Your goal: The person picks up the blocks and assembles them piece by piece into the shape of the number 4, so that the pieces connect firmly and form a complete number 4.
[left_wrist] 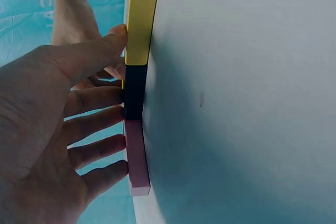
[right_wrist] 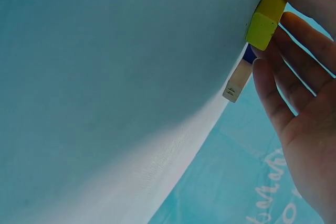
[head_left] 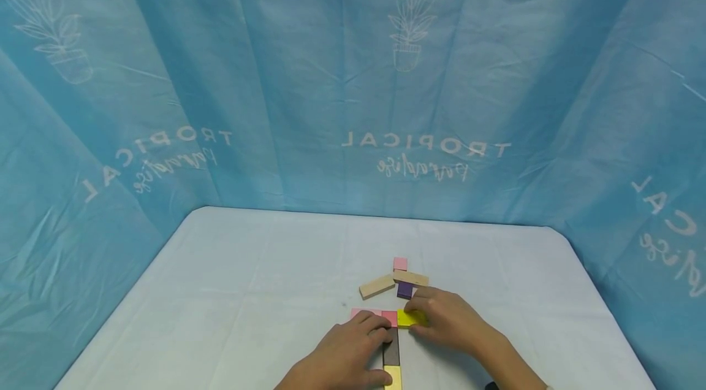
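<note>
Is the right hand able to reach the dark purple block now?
Probably yes: the right hand is close to the dark purple block, though it now grips the bright yellow block.

Bare hands, bare forearms, tiny peek of a sleeve

So the left grip (head_left: 350, 347) is just a plain bare hand: slim fingers, rounded tips, a fairly chunky thumb base and fine creases across the palm (left_wrist: 21, 114). Right grip (head_left: 444, 317) is basically the same deal, slender fingers running into a broad palm. Right forearm (head_left: 504, 353) is bare too, narrowing at the wrist, with a pale sliver (head_left: 549, 387) at the far end that looks like a cuff. There's also a little black bit (head_left: 491, 386) by that arm, too cut off to tell if it's worn.
</note>
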The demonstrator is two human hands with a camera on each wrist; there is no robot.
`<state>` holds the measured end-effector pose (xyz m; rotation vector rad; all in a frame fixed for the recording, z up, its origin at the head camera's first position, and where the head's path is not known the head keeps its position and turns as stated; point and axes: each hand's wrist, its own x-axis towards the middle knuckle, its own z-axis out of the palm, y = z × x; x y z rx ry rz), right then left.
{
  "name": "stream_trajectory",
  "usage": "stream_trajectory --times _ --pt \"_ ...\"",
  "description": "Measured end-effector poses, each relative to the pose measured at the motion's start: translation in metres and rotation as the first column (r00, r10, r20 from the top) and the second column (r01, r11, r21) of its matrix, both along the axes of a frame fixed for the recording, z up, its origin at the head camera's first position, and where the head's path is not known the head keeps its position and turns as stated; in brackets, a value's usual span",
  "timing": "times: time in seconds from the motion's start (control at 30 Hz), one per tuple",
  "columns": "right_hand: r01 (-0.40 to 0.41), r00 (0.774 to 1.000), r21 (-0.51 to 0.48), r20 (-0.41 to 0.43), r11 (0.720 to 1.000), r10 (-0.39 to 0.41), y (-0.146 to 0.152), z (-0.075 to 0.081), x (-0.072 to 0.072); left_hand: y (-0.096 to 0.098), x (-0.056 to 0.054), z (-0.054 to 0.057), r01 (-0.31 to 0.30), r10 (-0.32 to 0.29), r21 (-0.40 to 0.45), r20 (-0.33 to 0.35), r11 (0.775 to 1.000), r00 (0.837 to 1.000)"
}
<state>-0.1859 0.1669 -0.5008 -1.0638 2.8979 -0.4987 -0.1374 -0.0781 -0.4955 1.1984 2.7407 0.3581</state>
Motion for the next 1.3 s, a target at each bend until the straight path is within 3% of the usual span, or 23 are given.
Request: stream_trajectory --times 0.17,0.37,0.67,1.3 --pt "-0.002 1.0 0.007 0.019 1.0 0.002 -0.0005 0.0009 0.0011 0.0005 -0.0001 0.0001 0.002 -0.002 0.005 -0.011 1.0 1.0" --pt "0.006 0.999 0.022 0.036 1.0 -0.007 -0.0014 0.0021 0.0013 0.0026 -0.0008 0.0 -0.033 0.034 -0.005 0.042 0.999 0.999" --pt "0.007 1.0 0.027 0.028 1.0 -0.008 -0.0019 0.0038 0.0017 0.0071 -0.0001 0.0006 -0.05 0.049 -0.023 -0.044 0.998 0.998" --pt "0.017 0.999 0.054 0.05 0.998 -0.02 -0.0045 0.0032 0.0025 0.0063 -0.0035 0.0035 -0.033 0.031 -0.025 -0.049 0.999 0.998"
